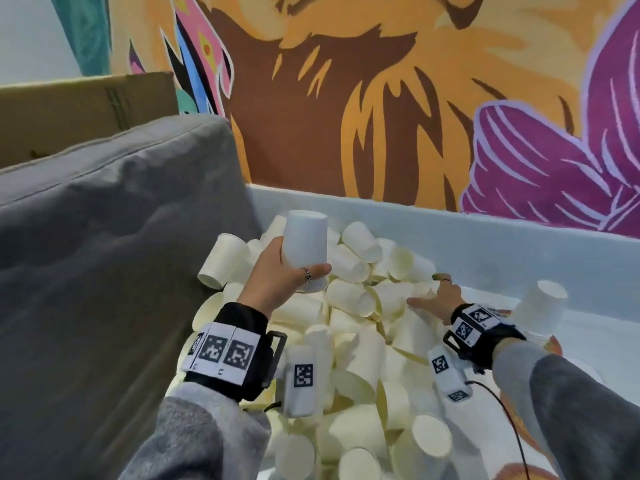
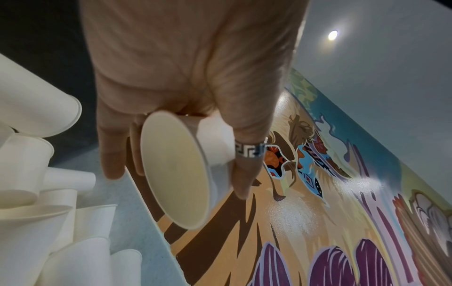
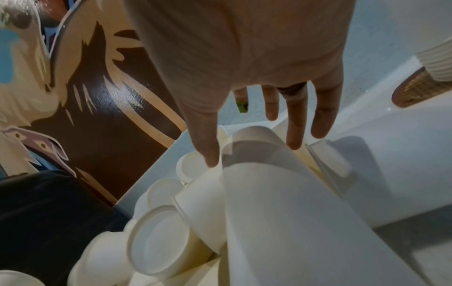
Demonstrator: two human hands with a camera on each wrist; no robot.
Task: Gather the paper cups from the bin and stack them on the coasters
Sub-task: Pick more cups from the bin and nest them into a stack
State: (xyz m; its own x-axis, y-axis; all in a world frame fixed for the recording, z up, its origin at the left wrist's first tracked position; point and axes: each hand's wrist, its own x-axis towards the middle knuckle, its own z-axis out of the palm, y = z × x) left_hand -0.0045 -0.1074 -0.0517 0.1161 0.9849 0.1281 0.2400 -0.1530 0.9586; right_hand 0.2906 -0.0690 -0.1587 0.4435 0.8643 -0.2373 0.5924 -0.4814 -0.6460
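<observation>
Left hand (image 1: 277,278) fingers (image 2: 240,174) pinch an upturned cup (image 1: 304,249); right hand (image 1: 438,299) fingers (image 3: 297,120) spread.

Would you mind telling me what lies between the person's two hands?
Head view: only loose paper cups of the bin's heap lie between the left hand, gripping one cup, and the right hand.

wall mural (image 1: 381,98): orange, brown and purple, filling the background | grey cushion (image 1: 114,237): left of and below the mural | cardboard box (image 1: 86,109): behind the cushion, left of the mural | ceiling light (image 2: 332,35): above the mural
</observation>
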